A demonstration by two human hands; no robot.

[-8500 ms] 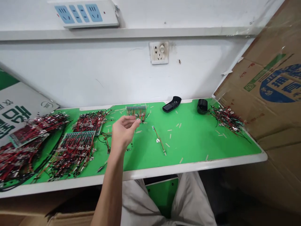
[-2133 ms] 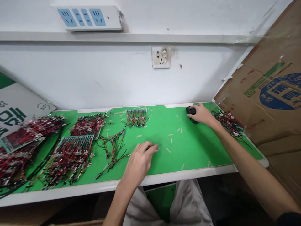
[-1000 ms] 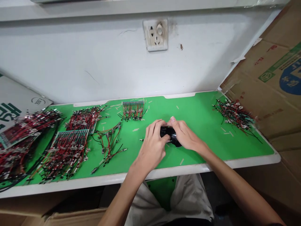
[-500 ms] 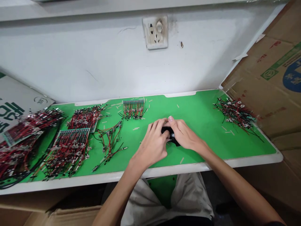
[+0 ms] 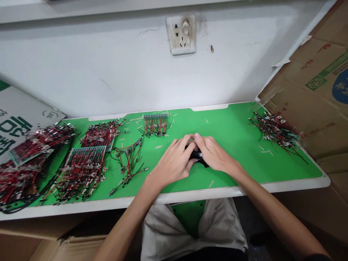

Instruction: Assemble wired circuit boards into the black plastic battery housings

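Observation:
Both my hands meet over a small black device in the middle of the green bench mat. My left hand curls its fingers onto the device's left side. Fingers of my right hand close over its top and right side. Most of the device is hidden under my fingers. A few loose red and black wire pieces lie just left of my left hand.
Piles of red and black wire harnesses cover the mat's left side, with a small comb-like strip of wires at the back. Another wire pile lies at the far right beside a cardboard box. A wall socket is above.
My right hand brought the black device from the back right to the middle, and my left hand joined it there. In the last half second both hands have stayed on it.

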